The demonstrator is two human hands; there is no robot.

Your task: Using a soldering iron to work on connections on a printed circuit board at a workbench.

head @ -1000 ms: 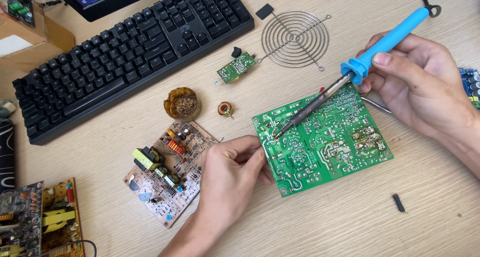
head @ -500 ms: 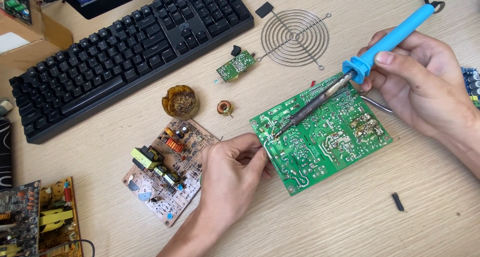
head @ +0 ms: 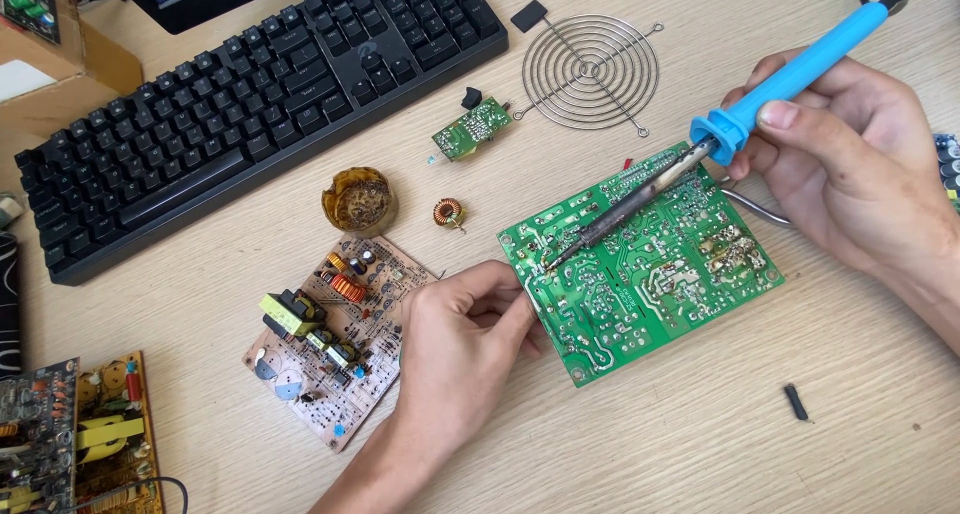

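Flat green printed circuit board (head: pixel 650 264), solder side up, lies on the pale wooden table (head: pixel 700 444), barely shifted over the last second. Your left hand (head: pixel 465 339) pinches its near-left edge, fingers closed on the board. Your right hand (head: pixel 855 154) is wrapped shut round the blue-handled soldering iron (head: pixel 700 139); its dark tip has held at one joint just beyond your left fingertips, so that joint is still being heated. Left of that grip: a brown component-laden board (head: pixel 335 339); farther up, a black keyboard (head: pixel 250 104).
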